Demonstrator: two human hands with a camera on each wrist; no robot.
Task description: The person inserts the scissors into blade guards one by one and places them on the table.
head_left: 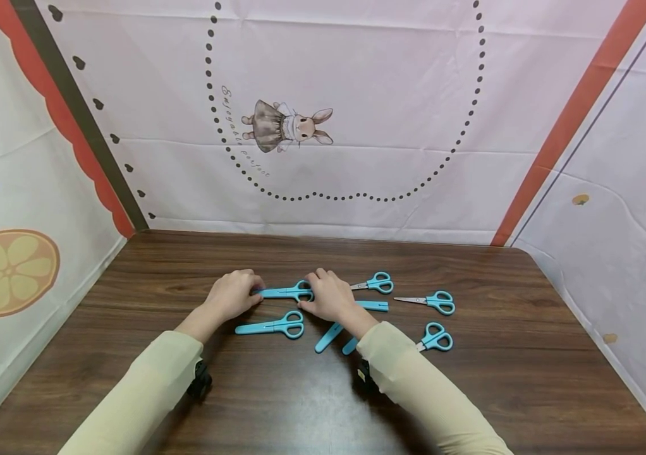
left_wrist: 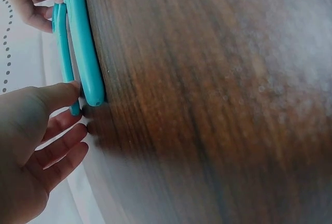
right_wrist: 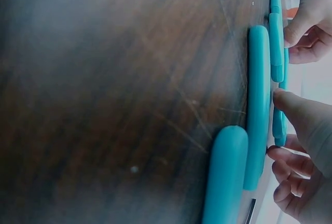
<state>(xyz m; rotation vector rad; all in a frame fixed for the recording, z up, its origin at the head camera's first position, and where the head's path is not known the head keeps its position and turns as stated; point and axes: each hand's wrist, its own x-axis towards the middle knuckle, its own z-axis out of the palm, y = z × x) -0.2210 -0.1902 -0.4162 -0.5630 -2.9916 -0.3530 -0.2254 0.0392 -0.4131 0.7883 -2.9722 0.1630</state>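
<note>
A pair of light blue scissors (head_left: 280, 292), its blades inside a blue sheath, lies between both hands. My left hand (head_left: 234, 294) pinches the sheath tip between thumb and finger, as the left wrist view shows up close. At the other end, my right hand (head_left: 329, 294) holds the handle loops, thumb on the near side in the right wrist view. Just nearer to me lies a second sheathed pair of scissors (head_left: 269, 327), untouched, handles pointing right. Fingers of the right hand cover part of the held handle.
Three bare-bladed scissors lie at the right: one at the back (head_left: 381, 282), one farther right (head_left: 441, 303), one nearer (head_left: 435, 337), its blades partly behind the sleeve. Loose blue sheaths (head_left: 373, 306) lie around and under the right forearm. A printed cloth (head_left: 391, 126) hangs behind the wooden table (head_left: 277, 404).
</note>
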